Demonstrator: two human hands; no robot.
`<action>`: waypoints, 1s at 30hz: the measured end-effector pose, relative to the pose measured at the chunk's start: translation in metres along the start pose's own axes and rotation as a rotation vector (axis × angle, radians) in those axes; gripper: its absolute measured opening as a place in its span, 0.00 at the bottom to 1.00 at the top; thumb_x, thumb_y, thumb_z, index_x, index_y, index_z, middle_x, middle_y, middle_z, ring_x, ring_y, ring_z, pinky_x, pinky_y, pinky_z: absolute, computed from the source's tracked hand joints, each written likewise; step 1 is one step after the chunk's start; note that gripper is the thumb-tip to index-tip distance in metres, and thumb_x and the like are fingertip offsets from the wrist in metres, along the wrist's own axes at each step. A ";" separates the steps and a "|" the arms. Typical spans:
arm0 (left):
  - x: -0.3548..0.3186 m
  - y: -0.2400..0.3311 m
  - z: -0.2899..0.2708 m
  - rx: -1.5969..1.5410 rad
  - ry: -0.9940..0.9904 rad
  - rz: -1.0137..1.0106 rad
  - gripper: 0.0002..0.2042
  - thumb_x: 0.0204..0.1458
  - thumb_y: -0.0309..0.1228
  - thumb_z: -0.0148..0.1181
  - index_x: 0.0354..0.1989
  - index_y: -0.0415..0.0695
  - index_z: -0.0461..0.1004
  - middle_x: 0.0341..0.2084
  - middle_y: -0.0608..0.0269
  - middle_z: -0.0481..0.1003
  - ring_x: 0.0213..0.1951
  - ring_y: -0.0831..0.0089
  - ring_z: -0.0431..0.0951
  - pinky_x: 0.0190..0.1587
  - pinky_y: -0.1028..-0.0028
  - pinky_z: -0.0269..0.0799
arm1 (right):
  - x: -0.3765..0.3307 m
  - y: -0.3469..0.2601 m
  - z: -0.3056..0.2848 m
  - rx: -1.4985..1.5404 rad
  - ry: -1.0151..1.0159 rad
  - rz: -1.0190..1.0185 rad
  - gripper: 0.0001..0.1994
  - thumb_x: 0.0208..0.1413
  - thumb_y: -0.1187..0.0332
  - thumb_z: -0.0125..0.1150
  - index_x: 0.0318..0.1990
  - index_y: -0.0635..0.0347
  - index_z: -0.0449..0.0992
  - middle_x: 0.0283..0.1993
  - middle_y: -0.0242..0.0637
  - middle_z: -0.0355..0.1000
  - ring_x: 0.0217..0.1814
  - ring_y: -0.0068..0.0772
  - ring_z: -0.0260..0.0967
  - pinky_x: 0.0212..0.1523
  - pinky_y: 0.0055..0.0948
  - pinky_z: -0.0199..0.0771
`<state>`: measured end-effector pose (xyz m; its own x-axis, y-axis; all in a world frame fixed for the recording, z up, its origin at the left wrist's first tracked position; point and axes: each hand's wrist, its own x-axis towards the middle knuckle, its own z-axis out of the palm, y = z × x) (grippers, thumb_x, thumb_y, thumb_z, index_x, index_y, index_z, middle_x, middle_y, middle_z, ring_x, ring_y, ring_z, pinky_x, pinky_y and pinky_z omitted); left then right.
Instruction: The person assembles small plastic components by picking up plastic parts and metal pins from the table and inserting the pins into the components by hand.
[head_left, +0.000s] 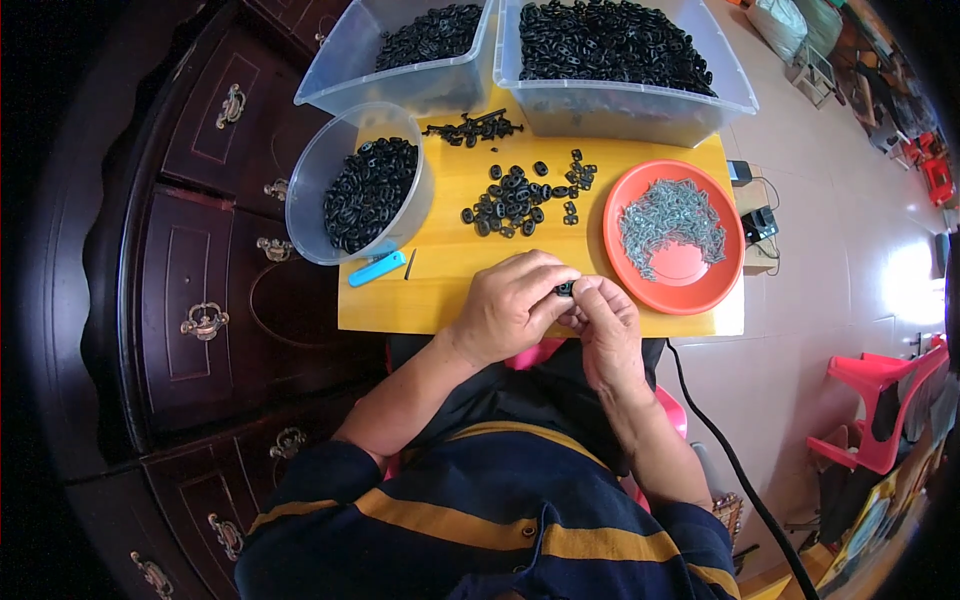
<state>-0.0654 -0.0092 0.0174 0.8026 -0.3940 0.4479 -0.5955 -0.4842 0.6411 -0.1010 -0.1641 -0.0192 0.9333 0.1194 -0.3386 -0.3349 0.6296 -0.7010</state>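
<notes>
Above the table's near edge, my left hand (pixel 515 305) and my right hand (pixel 607 325) meet, pinching a small black plastic piece (pixel 565 289) between their fingertips. Most of that piece is hidden by the fingers. Beyond my hands lies a loose pile of black oval plastic pieces (pixel 510 203) with holes in them. A few small black pieces with paired holes (pixel 580 175) lie at its right. Beside my right hand is a red-orange plate (pixel 680 265) holding many small silvery metal pieces (pixel 670 212), which look like springs.
A round clear tub (pixel 300 205) of black ovals stands at left on the yellow table (pixel 430 300). Two clear bins (pixel 620 112) of black parts line the back. Black plastic sprues (pixel 475 129), a blue cutter (pixel 377 269) and a thin black stick (pixel 411 264) lie nearby. A black cable (pixel 720 440) hangs at right.
</notes>
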 end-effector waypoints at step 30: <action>0.018 -0.007 -0.068 -0.079 -0.071 -0.121 0.06 0.53 0.21 0.60 0.38 0.38 0.80 0.26 0.57 0.76 0.25 0.69 0.75 0.29 0.71 0.70 | -0.007 -0.002 0.008 -0.119 -0.210 0.126 0.07 0.67 0.67 0.57 0.47 0.59 0.74 0.43 0.34 0.78 0.41 0.22 0.74 0.47 0.24 0.75</action>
<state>-0.0442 0.0403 0.0641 0.8620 -0.3924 0.3208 -0.4876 -0.4695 0.7361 -0.1057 -0.1607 -0.0103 0.8854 0.3559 -0.2988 -0.4516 0.5068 -0.7343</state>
